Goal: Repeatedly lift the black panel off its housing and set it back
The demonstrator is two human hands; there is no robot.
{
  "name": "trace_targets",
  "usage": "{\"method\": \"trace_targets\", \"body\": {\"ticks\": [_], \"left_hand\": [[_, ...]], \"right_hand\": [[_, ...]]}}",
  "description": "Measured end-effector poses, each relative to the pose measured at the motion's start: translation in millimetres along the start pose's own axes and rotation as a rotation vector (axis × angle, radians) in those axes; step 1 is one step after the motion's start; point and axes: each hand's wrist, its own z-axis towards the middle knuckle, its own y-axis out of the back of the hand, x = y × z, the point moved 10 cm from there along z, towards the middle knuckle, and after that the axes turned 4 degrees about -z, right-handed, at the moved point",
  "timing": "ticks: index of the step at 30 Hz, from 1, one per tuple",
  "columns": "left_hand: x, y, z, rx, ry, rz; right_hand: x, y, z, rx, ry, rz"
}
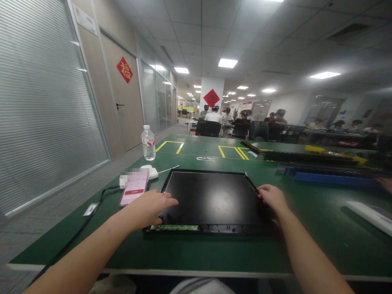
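Observation:
A flat black display panel (211, 196) lies face up on the green table in front of me. A narrow green circuit board (174, 228) shows along its near edge, at the left. My left hand (153, 208) rests at the panel's left edge, with the thumb near the circuit board and the fingers apart over the screen. At the right edge, the fingers of my right hand (272, 198) are closed on the panel's rim. What lies under the right fingertips is hidden.
To the left are a phone (134, 190), a white case (150, 171) and a black cable (92, 214). A water bottle (148, 143) stands behind them. Dark strips (306, 158) and a blue-edged part (330, 178) lie at the right, near another person's hand (384, 183).

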Motion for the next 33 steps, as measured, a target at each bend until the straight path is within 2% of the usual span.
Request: {"method": "trace_targets", "body": {"ticks": [20, 33], "left_hand": [[-4.7, -4.0, -3.7, 0.013, 0.016, 0.024], [2.4, -7.1, -4.8, 0.000, 0.007, -0.008]], "right_hand": [[1.0, 0.2, 1.3, -0.007, 0.000, -0.026], [-1.3, 1.1, 2.1, -0.002, -0.010, -0.040]]}}
